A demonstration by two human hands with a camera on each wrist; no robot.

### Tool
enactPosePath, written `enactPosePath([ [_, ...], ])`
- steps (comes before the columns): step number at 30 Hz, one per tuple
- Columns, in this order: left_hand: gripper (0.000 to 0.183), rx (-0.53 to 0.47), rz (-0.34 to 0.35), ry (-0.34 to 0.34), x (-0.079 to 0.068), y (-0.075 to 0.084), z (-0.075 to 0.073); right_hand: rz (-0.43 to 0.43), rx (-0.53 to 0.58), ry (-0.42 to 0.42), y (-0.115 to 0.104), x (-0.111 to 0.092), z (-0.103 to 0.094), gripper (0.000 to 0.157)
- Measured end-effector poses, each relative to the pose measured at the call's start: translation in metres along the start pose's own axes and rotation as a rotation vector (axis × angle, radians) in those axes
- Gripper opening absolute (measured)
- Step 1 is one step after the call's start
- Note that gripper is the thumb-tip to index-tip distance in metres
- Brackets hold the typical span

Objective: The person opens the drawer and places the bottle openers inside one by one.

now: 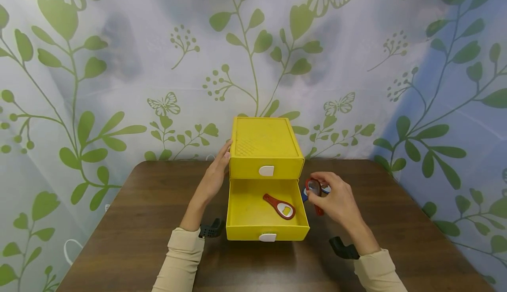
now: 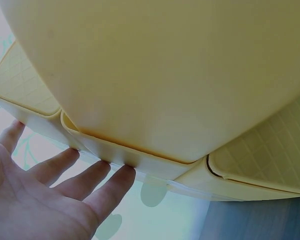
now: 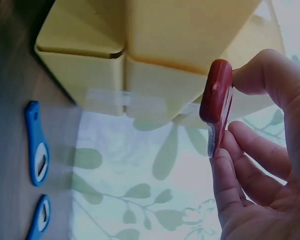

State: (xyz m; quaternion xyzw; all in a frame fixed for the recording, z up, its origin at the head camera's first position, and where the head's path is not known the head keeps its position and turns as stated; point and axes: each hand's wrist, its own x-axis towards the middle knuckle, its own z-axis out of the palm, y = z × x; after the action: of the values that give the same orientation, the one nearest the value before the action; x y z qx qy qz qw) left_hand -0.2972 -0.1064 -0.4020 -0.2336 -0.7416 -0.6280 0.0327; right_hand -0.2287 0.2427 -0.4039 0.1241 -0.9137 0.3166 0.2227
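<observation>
A yellow two-drawer cabinet (image 1: 264,137) stands on the table, its lower drawer (image 1: 245,208) pulled out. Inside that drawer lies a red bottle opener (image 1: 273,202) with a silver head. My left hand (image 1: 214,175) rests against the cabinet's left side; the left wrist view shows its fingers (image 2: 97,177) spread and nearly straight. To the right of the drawer, my right hand (image 1: 336,197) pinches a second red bottle opener (image 3: 216,92) between thumb and fingers, held above the table. Two blue bottle openers (image 3: 37,145) lie on the table beyond it.
The closed upper drawer (image 1: 247,169) sits over the open one and has a white handle (image 1: 266,170). Under everything is a dark wooden table (image 1: 158,239). A leaf-patterned curtain (image 1: 166,85) hangs right behind the table. Each wrist wears a black band.
</observation>
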Motion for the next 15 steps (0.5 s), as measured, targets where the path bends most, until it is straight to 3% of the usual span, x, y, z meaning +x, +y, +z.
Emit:
enactPosePath([
  [15, 0.058, 0.003, 0.0, -0.004, 0.0, 0.001, 0.0, -0.066, 0.005, 0.057, -0.022, -0.001, -0.006, 0.044],
])
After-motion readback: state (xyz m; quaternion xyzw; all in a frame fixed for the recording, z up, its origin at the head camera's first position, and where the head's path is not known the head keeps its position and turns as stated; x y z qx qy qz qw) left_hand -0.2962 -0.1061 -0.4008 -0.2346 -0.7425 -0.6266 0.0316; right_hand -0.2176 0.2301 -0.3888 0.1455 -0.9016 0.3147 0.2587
